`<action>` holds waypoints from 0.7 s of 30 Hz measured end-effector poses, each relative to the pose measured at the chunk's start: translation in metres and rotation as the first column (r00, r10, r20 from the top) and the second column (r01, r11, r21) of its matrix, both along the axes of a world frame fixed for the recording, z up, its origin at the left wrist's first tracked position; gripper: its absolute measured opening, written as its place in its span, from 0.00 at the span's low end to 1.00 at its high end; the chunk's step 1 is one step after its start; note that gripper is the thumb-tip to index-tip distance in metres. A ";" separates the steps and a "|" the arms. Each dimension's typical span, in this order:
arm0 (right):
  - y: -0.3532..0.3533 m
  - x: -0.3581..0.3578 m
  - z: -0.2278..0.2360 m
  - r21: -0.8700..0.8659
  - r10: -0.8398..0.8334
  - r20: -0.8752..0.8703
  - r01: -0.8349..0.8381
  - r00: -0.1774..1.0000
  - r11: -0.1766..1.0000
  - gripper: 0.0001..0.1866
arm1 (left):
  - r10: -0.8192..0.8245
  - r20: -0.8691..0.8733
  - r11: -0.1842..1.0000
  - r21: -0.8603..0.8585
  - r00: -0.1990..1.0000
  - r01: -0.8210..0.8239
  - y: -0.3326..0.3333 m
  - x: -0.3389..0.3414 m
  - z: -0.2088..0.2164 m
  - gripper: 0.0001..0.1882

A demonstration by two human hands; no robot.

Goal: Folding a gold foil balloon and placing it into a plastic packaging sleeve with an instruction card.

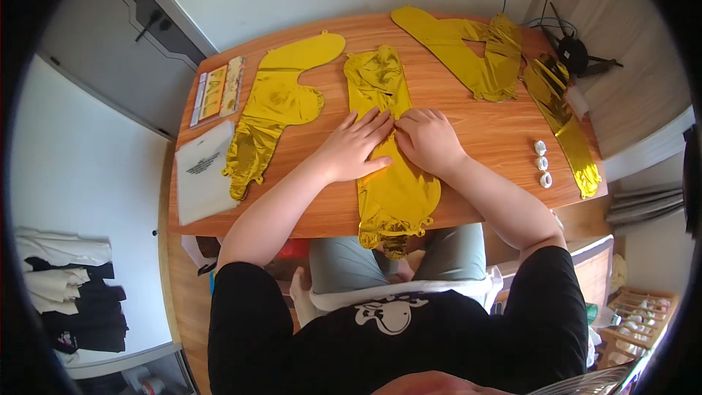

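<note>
A flat, uninflated gold foil balloon [391, 183] lies in front of me. Its crinkled lower end hangs over the table's near edge. My left hand [354, 146] rests on the balloon's left side with its fingers stretched out and spread. Close beside it, my right hand [428, 139] is closed at the balloon's middle, fingers bent and thumb side down against the foil. What exactly its fingertips pinch is partly hidden. More flat gold foil balloons lie around: a curved one [281, 95] to the left, one with an opening [468, 55] at the far right, and a narrow one [567, 128] along the right edge.
On the wooden table [314, 197], a clear plastic bag [205, 175] and a printed picture packet [218, 91] sit at the left. Three small white ribbon rolls [542, 163] stand at the right. A black fan-like device [574, 53] with cables occupies the far right corner.
</note>
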State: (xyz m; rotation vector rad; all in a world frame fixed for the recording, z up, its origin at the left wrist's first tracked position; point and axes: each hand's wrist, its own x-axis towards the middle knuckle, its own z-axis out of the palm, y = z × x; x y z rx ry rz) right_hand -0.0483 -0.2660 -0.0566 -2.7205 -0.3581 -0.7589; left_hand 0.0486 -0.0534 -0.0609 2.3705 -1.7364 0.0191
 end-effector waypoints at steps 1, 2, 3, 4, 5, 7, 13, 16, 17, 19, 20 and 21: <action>-0.001 0.000 0.002 0.019 0.003 -0.006 -0.003 1.000 1.000 0.07 | -0.007 -0.022 1.000 -0.008 1.000 0.007 0.001 -0.001 0.001 0.47; -0.003 0.001 0.005 0.011 -0.004 -0.029 0.005 1.000 1.000 0.07 | -0.007 0.006 1.000 0.007 1.000 0.007 0.001 0.001 0.002 0.51; -0.003 0.001 0.011 0.042 0.003 -0.077 0.001 0.997 0.999 0.08 | -0.006 0.033 1.000 0.021 0.999 0.005 0.002 0.001 0.005 0.56; -0.002 0.001 0.017 0.073 0.010 -0.123 -0.001 0.992 0.997 0.10 | -0.011 0.010 1.000 0.012 1.000 0.011 0.002 0.002 0.005 0.56; 0.000 0.000 0.022 0.064 0.003 -0.145 0.007 0.989 0.998 0.10 | -0.001 0.021 1.000 0.022 1.000 0.001 0.002 0.003 0.005 0.58; 0.004 -0.001 0.030 0.255 -0.027 -0.352 0.123 0.936 0.959 0.13 | 0.016 0.036 0.999 0.032 0.999 -0.018 0.001 0.004 0.005 0.60; -0.015 -0.026 0.045 0.292 0.231 -0.502 -0.089 0.834 0.952 0.20 | 0.011 -0.019 1.000 0.028 1.000 -0.011 0.002 0.000 0.004 0.59; -0.023 -0.048 0.055 0.501 0.427 -0.551 -0.126 0.717 0.856 0.25 | 0.014 -0.027 0.999 0.032 1.000 -0.013 0.003 -0.001 0.006 0.60; -0.024 -0.058 0.055 0.498 0.426 -0.557 -0.124 0.713 0.858 0.25 | 0.016 -0.033 0.999 0.029 0.999 -0.015 0.004 -0.002 0.005 0.60; -0.021 -0.080 0.055 0.395 0.452 -0.547 -0.259 0.704 0.881 0.27 | 0.029 -0.010 0.998 0.055 1.000 -0.028 0.005 -0.003 0.003 0.63; -0.017 -0.087 0.053 0.391 0.450 -0.553 -0.258 0.702 0.883 0.27 | 0.029 -0.014 0.998 0.050 0.999 -0.029 0.005 -0.003 0.003 0.63; -0.014 -0.095 0.049 0.370 0.399 -0.536 -0.218 0.744 0.903 0.25 | 0.029 -0.013 0.998 0.065 0.999 -0.028 0.005 -0.003 0.005 0.64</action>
